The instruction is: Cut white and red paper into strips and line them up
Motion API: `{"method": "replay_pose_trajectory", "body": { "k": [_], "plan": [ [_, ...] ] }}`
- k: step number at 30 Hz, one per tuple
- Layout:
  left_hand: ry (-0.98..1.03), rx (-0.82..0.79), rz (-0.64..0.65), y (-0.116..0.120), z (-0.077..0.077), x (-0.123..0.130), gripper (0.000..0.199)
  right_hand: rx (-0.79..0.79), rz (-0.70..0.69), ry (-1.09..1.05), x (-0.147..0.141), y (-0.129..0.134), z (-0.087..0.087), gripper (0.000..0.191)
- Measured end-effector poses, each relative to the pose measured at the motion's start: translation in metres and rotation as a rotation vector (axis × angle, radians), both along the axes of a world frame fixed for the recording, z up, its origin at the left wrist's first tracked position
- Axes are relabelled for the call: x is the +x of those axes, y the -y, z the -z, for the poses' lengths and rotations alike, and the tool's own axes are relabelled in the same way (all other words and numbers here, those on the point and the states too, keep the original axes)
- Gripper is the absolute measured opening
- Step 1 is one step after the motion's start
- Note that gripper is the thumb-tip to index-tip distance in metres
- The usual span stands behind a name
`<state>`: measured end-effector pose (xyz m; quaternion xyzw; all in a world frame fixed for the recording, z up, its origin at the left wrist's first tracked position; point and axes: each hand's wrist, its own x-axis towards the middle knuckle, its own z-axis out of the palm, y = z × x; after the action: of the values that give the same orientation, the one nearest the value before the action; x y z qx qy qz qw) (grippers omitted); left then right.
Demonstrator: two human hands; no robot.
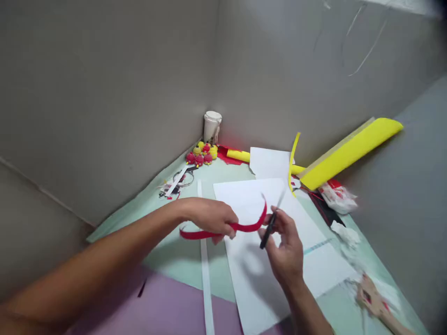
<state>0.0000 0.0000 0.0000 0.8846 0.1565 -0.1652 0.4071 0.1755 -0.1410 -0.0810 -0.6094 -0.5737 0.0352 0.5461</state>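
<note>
Currently, the left hand [213, 217] pinches a curved red strip [248, 228] between its fingers, partly above a white sheet [251, 279]. The right hand [285, 246] has its fingers closed around a black-handled tool [268, 231], tip blurred, near the strip's end.

Catching a blurred black-handled silver blade [279, 203], four o'clock! Losing a smeared tan long-handled object [373, 298] past the edge, near five! Missing part of the curved red strip [249, 228] behind the left hand [214, 217]!
</note>
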Motion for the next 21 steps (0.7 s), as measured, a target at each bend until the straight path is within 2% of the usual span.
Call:
{"method": "replay_pose_trajectory", "body": {
  "k": [4,8,10,14,17,21],
  "plan": [
    [-0.088,0.064,0.062,0.002,0.003,0.005,0.019,-0.120,-0.044,0.162,-0.004,0.008,-0.017,0.042],
    [-0.142,0.231,-0.032,-0.002,0.013,0.007,0.015,-0.135,0.112,0.148,0.001,0.019,-0.036,0.038],
    [-0.130,0.255,-0.056,-0.001,0.017,0.007,0.013,-0.195,0.098,0.099,0.003,0.021,-0.038,0.041],
    [-0.067,0.172,-0.059,0.005,0.015,0.010,0.014,-0.372,-0.149,0.037,0.000,0.010,-0.024,0.047],
    [-0.035,0.152,-0.035,0.008,0.009,0.010,0.014,-0.490,-0.255,0.002,-0.004,0.001,-0.010,0.041],
    [0.125,0.321,-0.113,0.007,0.005,0.002,0.007,-0.590,-0.277,-0.230,-0.007,-0.004,0.000,0.038]
  ]
}}
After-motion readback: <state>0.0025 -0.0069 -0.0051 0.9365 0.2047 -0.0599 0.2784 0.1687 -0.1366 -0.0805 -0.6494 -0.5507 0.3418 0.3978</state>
